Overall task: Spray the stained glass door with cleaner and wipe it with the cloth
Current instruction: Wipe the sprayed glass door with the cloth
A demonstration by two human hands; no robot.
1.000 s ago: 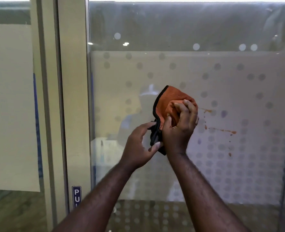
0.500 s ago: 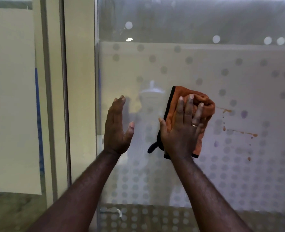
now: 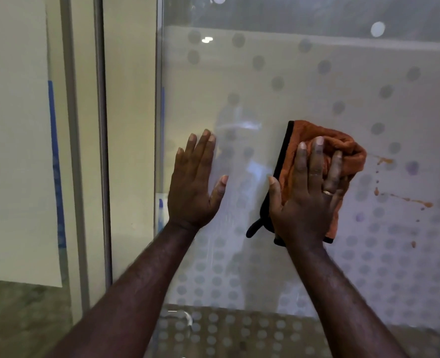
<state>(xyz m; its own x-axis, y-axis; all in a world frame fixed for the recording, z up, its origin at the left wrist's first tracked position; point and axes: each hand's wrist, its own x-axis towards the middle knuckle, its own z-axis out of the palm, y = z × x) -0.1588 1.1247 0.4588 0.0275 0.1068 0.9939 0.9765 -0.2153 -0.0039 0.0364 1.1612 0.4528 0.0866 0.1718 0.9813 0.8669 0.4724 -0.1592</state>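
Both hands work the door [image 3: 278,99]: the left hand [image 3: 194,182] lies flat and empty, likely bracing, while the right hand [image 3: 308,200], fingers straight, presses the cloth [image 3: 343,151] beside the stains [image 3: 405,198], ready to wipe.

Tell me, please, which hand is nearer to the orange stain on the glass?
Right. The right hand presses the cloth just left of the orange stain; the left hand lies flat on the glass farther left.

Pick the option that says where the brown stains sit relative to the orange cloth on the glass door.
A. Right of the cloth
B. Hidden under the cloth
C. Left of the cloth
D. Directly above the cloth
A: the brown stains streak the glass door just right of the orange cloth, which the right hand presses flat.
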